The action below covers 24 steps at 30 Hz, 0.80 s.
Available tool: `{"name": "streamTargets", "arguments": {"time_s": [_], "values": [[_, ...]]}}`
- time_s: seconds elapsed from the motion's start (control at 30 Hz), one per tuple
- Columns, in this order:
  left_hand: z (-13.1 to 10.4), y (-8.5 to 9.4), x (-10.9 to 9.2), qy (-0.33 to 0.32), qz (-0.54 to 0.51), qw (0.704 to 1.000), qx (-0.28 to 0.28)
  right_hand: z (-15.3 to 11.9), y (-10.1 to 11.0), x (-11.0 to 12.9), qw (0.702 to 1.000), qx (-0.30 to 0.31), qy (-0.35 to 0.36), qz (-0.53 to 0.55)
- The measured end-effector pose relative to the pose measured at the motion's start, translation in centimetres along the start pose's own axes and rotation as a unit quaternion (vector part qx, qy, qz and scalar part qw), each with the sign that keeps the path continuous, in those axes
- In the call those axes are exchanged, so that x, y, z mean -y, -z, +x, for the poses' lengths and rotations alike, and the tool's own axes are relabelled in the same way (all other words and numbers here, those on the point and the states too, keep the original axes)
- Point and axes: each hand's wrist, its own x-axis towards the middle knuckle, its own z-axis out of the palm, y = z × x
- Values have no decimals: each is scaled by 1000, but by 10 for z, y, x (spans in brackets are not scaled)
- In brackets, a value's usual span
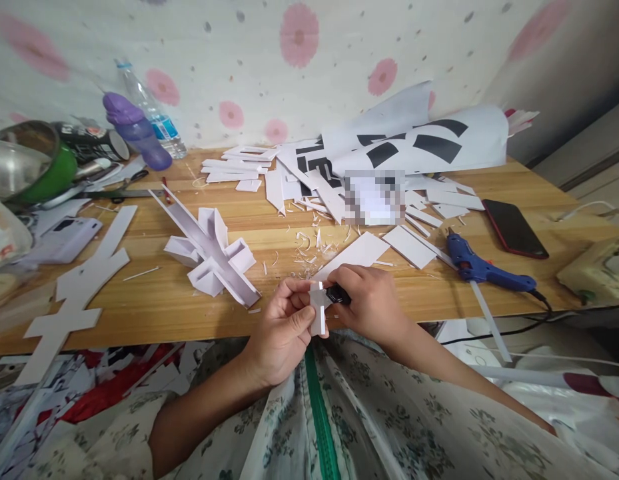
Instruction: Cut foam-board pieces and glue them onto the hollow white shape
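Observation:
Between the fingers and thumb of my left hand is a small white foam board piece, held upright near the table's front edge. My right hand is closed round a black-handled utility knife. The knife's front end meets the right side of the foam board piece; the blade itself is mostly hidden. To the left of my hands stands a white cross-shaped channel form built of foam board. A flat white strip lies just beyond my hands, beside curled white shavings.
At right are a blue glue gun with its cord and a dark phone. White offcuts and a printed sheet lie at the back. Scissors, a purple bottle and a flat white cut-out are left.

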Motion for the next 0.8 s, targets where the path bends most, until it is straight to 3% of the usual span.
{"name": "streamTargets", "arguments": {"time_s": [0.63, 0.8], "values": [[-1, 0, 0, -1, -6, 1000, -7, -1, 2, 1, 1000, 10, 13, -8], [-2, 0, 0, 6, -9, 1000, 6, -1, 0, 0, 1000, -10, -1, 0]]}}
